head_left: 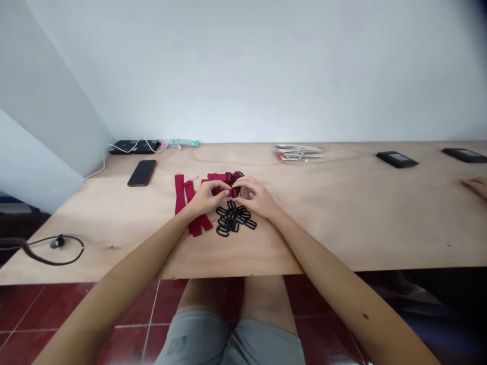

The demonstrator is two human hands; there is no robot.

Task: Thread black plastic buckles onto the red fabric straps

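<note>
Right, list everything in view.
Narrow fabric strips: several, red, by the hands
Plastic buckles: uncountable pile, black, near middle
Rectangular smartphone: one, black, left
Boxy device: at least one, black, far left
Thin cable: one, white, across it
Slim packet: one, teal-pink, far left
Plastic packets: several, whitish, far middle
Screened boxes: two, black, far right
Looped cable: one, black, near left
Wooden table: one, pale brown, middle
Painted walls: several surfaces, white, behind
Floor tiles: several, red, below
Another person's hand: one, right edge
Shorts: one pair, grey, below
Forearms: two, bare, reaching forward
Left hand: one, on red strip
Right hand: one, at black buckle
</note>
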